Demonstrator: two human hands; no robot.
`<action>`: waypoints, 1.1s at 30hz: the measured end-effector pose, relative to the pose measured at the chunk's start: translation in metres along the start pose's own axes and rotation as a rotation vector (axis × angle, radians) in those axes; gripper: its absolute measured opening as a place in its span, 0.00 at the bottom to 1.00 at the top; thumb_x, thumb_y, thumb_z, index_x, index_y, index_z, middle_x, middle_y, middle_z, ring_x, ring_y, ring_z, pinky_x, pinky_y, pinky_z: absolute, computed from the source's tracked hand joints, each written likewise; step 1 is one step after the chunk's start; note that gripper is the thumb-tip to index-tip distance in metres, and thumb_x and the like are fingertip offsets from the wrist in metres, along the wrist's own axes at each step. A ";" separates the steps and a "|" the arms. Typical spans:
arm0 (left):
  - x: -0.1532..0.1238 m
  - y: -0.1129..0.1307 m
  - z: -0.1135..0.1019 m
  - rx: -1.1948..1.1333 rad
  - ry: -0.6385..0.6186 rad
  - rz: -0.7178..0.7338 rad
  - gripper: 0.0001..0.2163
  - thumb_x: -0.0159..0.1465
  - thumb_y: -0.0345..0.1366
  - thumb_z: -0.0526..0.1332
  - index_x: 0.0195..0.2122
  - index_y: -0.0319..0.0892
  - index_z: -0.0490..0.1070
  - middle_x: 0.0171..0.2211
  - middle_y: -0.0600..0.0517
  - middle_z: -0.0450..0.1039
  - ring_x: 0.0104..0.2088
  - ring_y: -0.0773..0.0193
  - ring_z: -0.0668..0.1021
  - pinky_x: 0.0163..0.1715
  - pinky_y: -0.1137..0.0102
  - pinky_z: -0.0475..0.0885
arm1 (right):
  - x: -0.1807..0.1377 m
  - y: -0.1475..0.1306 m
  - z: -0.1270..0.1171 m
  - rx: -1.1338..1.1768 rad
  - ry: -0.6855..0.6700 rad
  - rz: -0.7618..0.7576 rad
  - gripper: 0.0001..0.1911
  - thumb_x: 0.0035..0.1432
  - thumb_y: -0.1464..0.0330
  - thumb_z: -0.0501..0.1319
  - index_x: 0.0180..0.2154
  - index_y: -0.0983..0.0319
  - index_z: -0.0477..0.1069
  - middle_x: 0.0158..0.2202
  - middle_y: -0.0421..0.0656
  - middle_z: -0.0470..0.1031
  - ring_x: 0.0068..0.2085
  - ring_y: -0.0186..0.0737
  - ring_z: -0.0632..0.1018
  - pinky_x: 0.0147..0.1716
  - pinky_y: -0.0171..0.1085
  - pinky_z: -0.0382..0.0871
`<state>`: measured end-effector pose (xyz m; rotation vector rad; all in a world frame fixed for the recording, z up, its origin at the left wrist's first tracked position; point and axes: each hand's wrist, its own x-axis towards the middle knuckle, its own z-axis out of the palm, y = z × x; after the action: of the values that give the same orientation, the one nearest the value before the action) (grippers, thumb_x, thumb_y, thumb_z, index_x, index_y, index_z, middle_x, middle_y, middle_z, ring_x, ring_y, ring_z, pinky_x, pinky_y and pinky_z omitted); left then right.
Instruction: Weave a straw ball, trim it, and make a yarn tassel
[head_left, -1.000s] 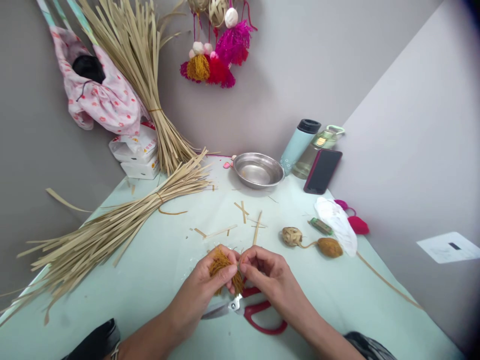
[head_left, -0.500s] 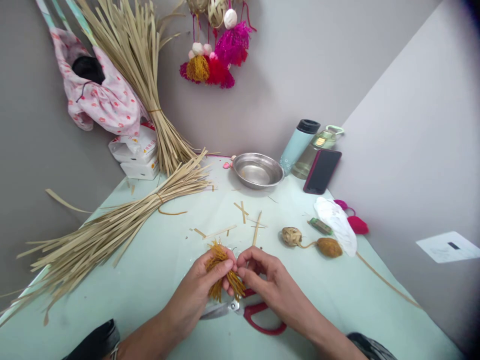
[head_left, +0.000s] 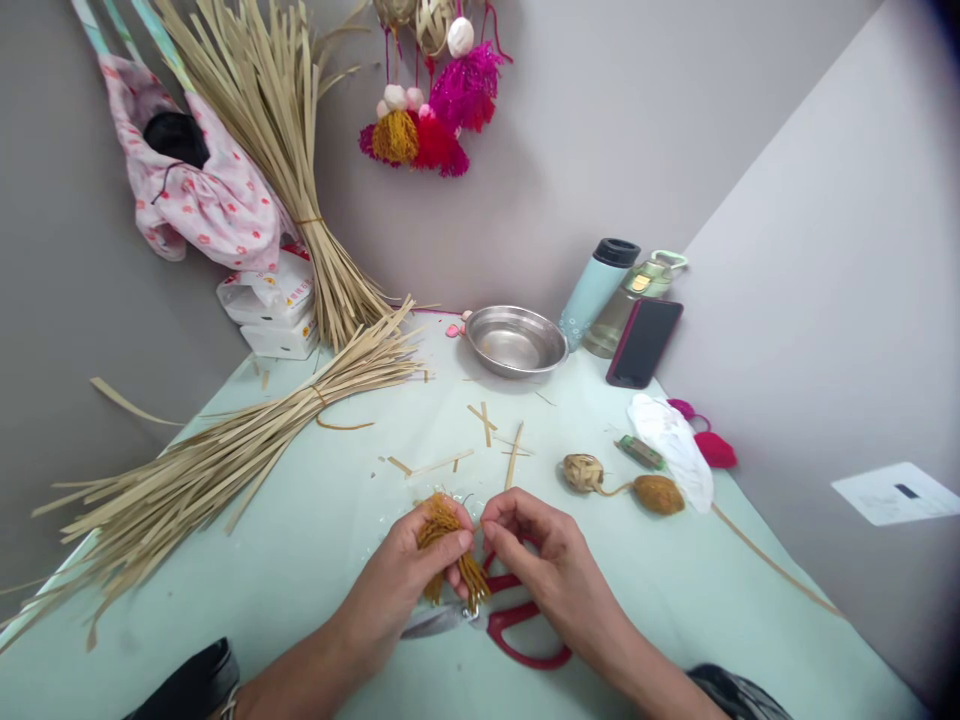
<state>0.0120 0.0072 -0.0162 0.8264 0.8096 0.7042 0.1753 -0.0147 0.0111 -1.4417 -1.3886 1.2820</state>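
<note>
Both hands [head_left: 401,585] [head_left: 540,560] pinch tassel [head_left: 441,522] over scissors [head_left: 496,626], straw scraps [head_left: 442,463] nr

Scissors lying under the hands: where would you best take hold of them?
By the red handle loops, from the right: the scissors lie flat, blades pointing left beneath the left hand and yellow tassel.

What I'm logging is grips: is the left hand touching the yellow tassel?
Touching. The head view shows the left hand with thumb and fingers closed around the yellow tassel; its strands stick out above and below the grip.
</note>
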 end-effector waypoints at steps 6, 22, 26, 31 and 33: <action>-0.002 0.006 0.002 -0.100 0.081 0.024 0.07 0.60 0.38 0.63 0.34 0.42 0.68 0.24 0.59 0.63 0.24 0.71 0.69 0.29 0.74 0.68 | 0.001 0.003 -0.006 0.015 0.056 -0.028 0.14 0.64 0.57 0.54 0.41 0.60 0.67 0.28 0.38 0.66 0.28 0.35 0.66 0.28 0.33 0.62; -0.002 0.000 0.003 0.005 -0.008 0.000 0.08 0.63 0.41 0.60 0.35 0.43 0.66 0.21 0.58 0.66 0.24 0.68 0.72 0.30 0.72 0.69 | 0.002 0.003 0.003 0.341 -0.151 0.057 0.16 0.60 0.56 0.60 0.30 0.60 0.63 0.21 0.36 0.71 0.24 0.37 0.76 0.29 0.38 0.71; -0.002 0.000 0.003 0.004 -0.004 -0.006 0.07 0.62 0.40 0.61 0.35 0.43 0.66 0.20 0.59 0.66 0.24 0.68 0.72 0.30 0.72 0.68 | 0.002 0.001 0.002 0.338 -0.129 0.070 0.16 0.56 0.55 0.63 0.30 0.60 0.64 0.21 0.37 0.72 0.25 0.39 0.77 0.29 0.38 0.71; -0.002 0.000 0.003 0.004 -0.004 -0.001 0.06 0.62 0.38 0.60 0.35 0.43 0.67 0.20 0.59 0.66 0.24 0.68 0.72 0.29 0.72 0.68 | 0.002 0.001 0.002 0.339 -0.117 0.055 0.14 0.57 0.58 0.64 0.31 0.60 0.66 0.21 0.38 0.73 0.24 0.38 0.76 0.29 0.38 0.71; -0.002 0.000 0.003 0.003 -0.005 -0.002 0.06 0.62 0.38 0.60 0.35 0.43 0.67 0.20 0.58 0.66 0.24 0.67 0.72 0.29 0.72 0.68 | 0.002 0.001 0.001 0.312 -0.089 0.055 0.13 0.56 0.58 0.65 0.31 0.60 0.68 0.22 0.38 0.73 0.25 0.38 0.77 0.29 0.38 0.71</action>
<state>0.0135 0.0049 -0.0139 0.8300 0.8072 0.6993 0.1741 -0.0133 0.0100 -1.2291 -1.1493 1.5382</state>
